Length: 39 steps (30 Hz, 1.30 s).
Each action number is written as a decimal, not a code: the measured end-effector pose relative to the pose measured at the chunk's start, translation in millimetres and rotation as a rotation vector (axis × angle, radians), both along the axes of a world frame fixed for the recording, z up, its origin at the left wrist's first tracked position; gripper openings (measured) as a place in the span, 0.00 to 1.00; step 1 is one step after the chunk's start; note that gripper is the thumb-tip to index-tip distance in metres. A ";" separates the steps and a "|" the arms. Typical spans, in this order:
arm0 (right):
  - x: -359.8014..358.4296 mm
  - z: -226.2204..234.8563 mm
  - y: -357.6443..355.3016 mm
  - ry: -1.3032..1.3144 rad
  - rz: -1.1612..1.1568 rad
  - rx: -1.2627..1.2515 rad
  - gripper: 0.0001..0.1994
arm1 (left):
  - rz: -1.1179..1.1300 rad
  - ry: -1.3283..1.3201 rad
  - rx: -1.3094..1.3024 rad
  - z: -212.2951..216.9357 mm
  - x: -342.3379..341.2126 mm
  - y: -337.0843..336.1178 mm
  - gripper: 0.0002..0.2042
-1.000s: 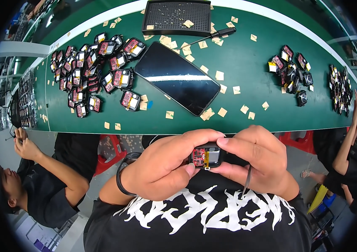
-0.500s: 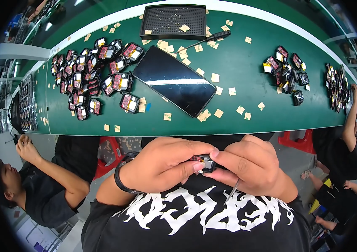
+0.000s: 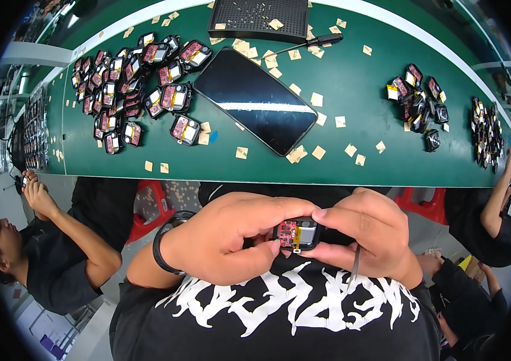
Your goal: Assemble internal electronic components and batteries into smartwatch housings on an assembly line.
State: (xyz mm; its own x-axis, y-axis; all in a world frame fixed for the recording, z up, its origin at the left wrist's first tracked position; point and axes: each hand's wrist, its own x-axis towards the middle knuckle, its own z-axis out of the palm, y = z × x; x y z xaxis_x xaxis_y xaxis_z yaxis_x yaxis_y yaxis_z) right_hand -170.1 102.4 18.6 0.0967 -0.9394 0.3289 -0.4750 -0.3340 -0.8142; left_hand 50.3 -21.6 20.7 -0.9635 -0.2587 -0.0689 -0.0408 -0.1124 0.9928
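Large white lettering in a jagged style runs across the black shirt (image 3: 219, 337) below the person's hands; print on smaller items is too small to read. The left hand (image 3: 225, 237) and right hand (image 3: 371, 231) both grip one small black case (image 3: 296, 233), fingers closed on its left and right ends, its red board, yellow tape and silvery block facing up. The right hand also holds a slim metal tool (image 3: 356, 265), tip pointing near. The case is just off the near edge of the green table (image 3: 358, 78), in the space between that edge and the shirt. One dark phone-like slab (image 3: 255, 90) lies slanted mid-table, well apart from the right cluster of cases (image 3: 417, 108), with a few tan squares (image 3: 241, 153) between. Beyond it are one black perforated tray (image 3: 249, 34) and one screwdriver (image 3: 328, 40). The left pile of cases (image 3: 174, 96) overlaps too much to count, though one case (image 3: 184, 130) stands at its near right corner; another heap (image 3: 485, 135) lies by the far right edge. Two red stools (image 3: 425, 207) flank the person
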 end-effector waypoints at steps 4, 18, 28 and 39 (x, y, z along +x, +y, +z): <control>-0.3 2.2 -0.3 0.001 0.003 -0.001 0.22 | 0.010 0.001 -0.073 2.5 -0.7 1.9 0.29; -7.1 10.3 -0.8 0.177 0.018 -0.034 0.21 | 0.023 -0.039 -0.148 -3.5 -2.0 3.4 0.27; -11.0 31.8 6.8 0.588 0.078 -0.116 0.12 | 0.043 -0.161 0.120 5.3 -2.5 3.5 0.28; -1.1 31.5 2.7 0.679 0.121 -0.133 0.12 | 0.097 -0.221 -0.035 4.0 -1.3 6.3 0.28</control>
State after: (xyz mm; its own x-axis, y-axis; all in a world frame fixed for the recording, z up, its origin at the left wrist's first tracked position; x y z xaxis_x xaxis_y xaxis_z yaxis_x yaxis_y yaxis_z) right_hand -171.2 105.1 50.0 0.4227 -0.8652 0.2696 -0.8173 -0.4925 -0.2992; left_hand 49.0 -15.2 24.7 -0.8967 -0.3552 -0.2641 -0.2477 -0.0917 0.9645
